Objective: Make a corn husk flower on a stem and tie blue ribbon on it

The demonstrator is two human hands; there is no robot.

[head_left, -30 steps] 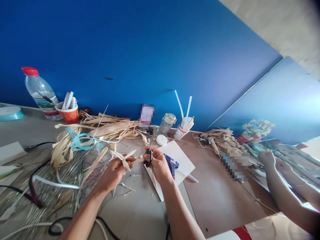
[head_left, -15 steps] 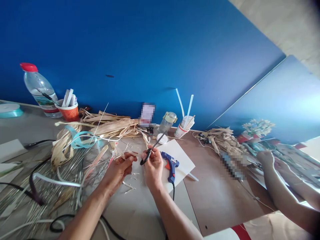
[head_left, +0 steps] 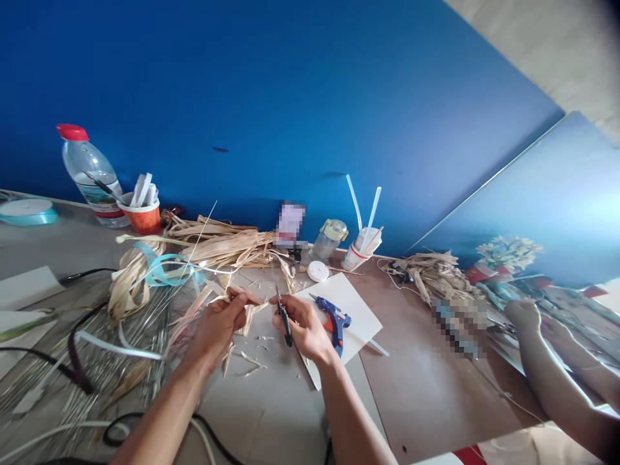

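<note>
Straw-coloured husk piece, narrow and curled, was pinched between thumb and fingers of my left hand, held above the grey bench. That hand was closed at the tips. My right hand was curled round the dark handles of the scissors, blades pointing away from me. Blades looked thin and blurred; I could not tell how far apart they stood, nor whether they touched the husk piece. Both hands were near each other, a small gap between the fingertips.

Snippets lay scattered beneath. Just right of my right hand, a blue glue gun lay on white card, nozzle toward the wall. Behind the card: a round white lid, a clear jar, and a cup with two glue sticks upright in it.

Beyond my left hand, a husk bundle lay along the wall, teal ribbon looped nearer me. Thin wires were spread to the left. Far right, a co-worker's arm reached over the bench.
</note>
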